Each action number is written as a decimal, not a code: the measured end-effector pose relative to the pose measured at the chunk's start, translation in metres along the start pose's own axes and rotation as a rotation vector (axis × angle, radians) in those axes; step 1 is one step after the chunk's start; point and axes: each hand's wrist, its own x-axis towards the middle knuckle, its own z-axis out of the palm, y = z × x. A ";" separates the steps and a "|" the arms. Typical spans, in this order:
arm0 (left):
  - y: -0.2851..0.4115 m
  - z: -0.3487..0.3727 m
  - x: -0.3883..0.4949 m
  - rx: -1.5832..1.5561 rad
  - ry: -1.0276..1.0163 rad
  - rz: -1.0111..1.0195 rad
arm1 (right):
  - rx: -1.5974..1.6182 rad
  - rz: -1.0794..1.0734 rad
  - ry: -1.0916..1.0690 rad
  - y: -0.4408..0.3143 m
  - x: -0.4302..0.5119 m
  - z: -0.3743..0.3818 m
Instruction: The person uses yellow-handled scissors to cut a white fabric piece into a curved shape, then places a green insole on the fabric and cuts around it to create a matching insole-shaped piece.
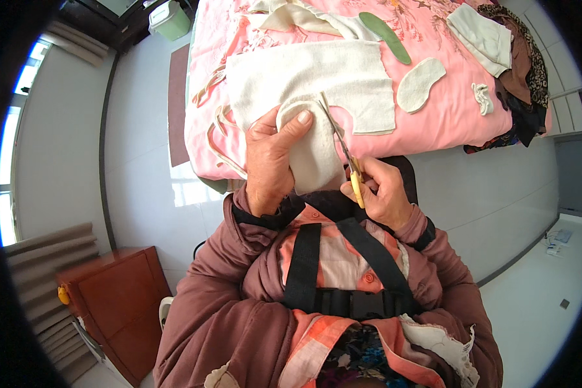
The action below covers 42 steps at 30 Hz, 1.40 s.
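My left hand point(274, 155) grips a cream, insole-shaped fabric piece point(315, 160), thumb on top near its rounded upper end. In my right hand point(380, 191) is a pair of scissors point(356, 186) with yellow handles, its blades pointing up along the right edge of that piece. Whether the blades touch the fabric is hard to tell. Behind the hands a larger cream fabric sheet point(310, 68) with a curved cut-out lies on a pink floral bedspread point(427, 131). To its right lie another insole-shaped cream piece point(421, 85) and a green insole point(385, 38).
Fabric strips point(218, 140) lie at the bed's left. More cream cloth point(300, 19) is at the far side, and folded white cloth point(482, 41) beside dark clothes at the right. A green lidded bin point(170, 22) and a reddish-brown wooden cabinet point(119, 310) stand at the left.
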 end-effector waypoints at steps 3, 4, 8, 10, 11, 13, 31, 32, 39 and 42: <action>0.001 -0.002 0.000 0.064 -0.015 -0.044 | 0.106 -0.005 -0.009 -0.004 0.000 0.000; 0.000 -0.002 0.000 0.100 -0.009 -0.076 | 0.132 0.009 -0.010 -0.005 0.001 0.000; -0.002 0.002 -0.002 0.050 -0.028 -0.086 | 0.115 0.024 -0.017 -0.007 0.003 -0.001; -0.003 0.004 -0.003 0.006 -0.031 -0.083 | 0.119 0.041 -0.005 -0.007 0.002 0.000; -0.003 0.003 -0.004 0.012 -0.021 -0.100 | 0.144 0.068 -0.001 -0.008 0.000 0.000; -0.003 0.003 -0.003 -0.003 -0.020 -0.126 | 0.142 0.077 0.002 -0.007 -0.001 0.000; 0.004 -0.009 -0.001 0.055 -0.059 -0.143 | 0.120 0.088 0.058 -0.001 -0.012 0.008; 0.004 -0.009 -0.001 0.060 -0.059 -0.138 | 0.124 0.100 0.042 -0.001 -0.012 0.007; 0.003 -0.011 -0.001 0.073 -0.060 -0.166 | 0.169 0.097 -0.067 0.001 -0.009 0.002; -0.001 -0.009 0.000 0.049 -0.049 -0.162 | 0.133 0.093 -0.059 -0.001 -0.008 0.003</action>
